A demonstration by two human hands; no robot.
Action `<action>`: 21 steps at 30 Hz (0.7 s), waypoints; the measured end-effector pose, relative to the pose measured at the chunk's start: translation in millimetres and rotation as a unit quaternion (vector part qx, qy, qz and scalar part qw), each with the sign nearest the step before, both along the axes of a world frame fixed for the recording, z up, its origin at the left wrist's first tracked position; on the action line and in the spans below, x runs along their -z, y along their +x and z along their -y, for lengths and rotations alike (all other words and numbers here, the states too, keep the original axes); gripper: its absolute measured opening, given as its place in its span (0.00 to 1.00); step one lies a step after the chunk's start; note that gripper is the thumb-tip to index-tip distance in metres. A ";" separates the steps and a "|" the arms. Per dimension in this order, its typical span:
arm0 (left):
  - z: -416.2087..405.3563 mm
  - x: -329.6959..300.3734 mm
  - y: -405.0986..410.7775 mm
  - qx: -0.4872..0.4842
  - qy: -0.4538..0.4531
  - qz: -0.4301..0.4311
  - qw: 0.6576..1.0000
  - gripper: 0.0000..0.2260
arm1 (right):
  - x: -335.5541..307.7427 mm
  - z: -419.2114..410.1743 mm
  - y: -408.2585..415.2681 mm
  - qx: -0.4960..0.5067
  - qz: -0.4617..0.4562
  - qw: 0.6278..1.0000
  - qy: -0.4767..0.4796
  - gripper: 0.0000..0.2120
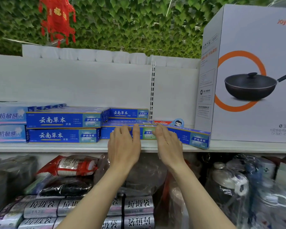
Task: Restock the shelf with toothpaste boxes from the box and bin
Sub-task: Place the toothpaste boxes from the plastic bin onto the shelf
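Observation:
Blue toothpaste boxes [63,119] are stacked in rows on the white shelf [56,146]. My left hand [123,146] rests with straight fingers against the front of a low blue box [148,134] in the middle stack. My right hand [168,142] lies with extended fingers on a slanted blue box [195,138] that sticks out to the right at the shelf's front edge. A red toothpaste box [163,122] lies behind my right hand. Pale lilac toothpaste boxes [7,116] stand at the far left.
A large white carton [248,71] picturing a wok stands on the shelf at the right. Below the shelf are plastic-wrapped goods [69,167] and silver rolls of bin bags [139,205]. Green foliage and a red ornament [58,17] hang above.

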State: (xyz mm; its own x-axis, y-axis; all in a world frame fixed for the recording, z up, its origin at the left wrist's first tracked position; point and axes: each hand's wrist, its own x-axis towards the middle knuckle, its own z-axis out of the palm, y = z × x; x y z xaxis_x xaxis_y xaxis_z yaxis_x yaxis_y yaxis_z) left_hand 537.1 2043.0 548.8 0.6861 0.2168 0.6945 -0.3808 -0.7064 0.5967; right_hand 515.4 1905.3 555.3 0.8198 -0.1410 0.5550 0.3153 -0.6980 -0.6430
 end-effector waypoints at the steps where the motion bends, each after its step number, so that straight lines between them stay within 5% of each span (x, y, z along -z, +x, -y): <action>1: 7.1 -1.6 -1.3 0.035 -0.023 0.018 0.999 0.24 | -0.1 2.8 -3.2 -0.027 0.024 0.998 0.056 0.23; 5: 42.5 -3.7 -3.3 0.165 -0.082 0.048 0.982 0.19 | -0.9 22.9 -22.2 -0.044 0.140 0.974 0.175 0.16; 9: 74.0 0.8 6.1 0.195 -0.056 0.034 0.979 0.15 | 3.8 54.1 -26.9 0.060 0.225 0.962 0.144 0.18; 12: 87.0 1.6 6.9 0.203 -0.074 0.004 0.976 0.15 | 8.7 72.7 -25.3 0.130 0.235 0.957 0.106 0.19; 16: 91.7 9.8 10.8 0.161 -0.023 0.005 0.987 0.28 | 14.1 91.7 -20.6 0.190 0.176 0.963 0.074 0.19; 21: 91.1 8.1 4.3 0.169 -0.051 0.001 0.984 0.20 | 14.4 100.1 -22.5 0.171 0.137 0.968 0.122 0.16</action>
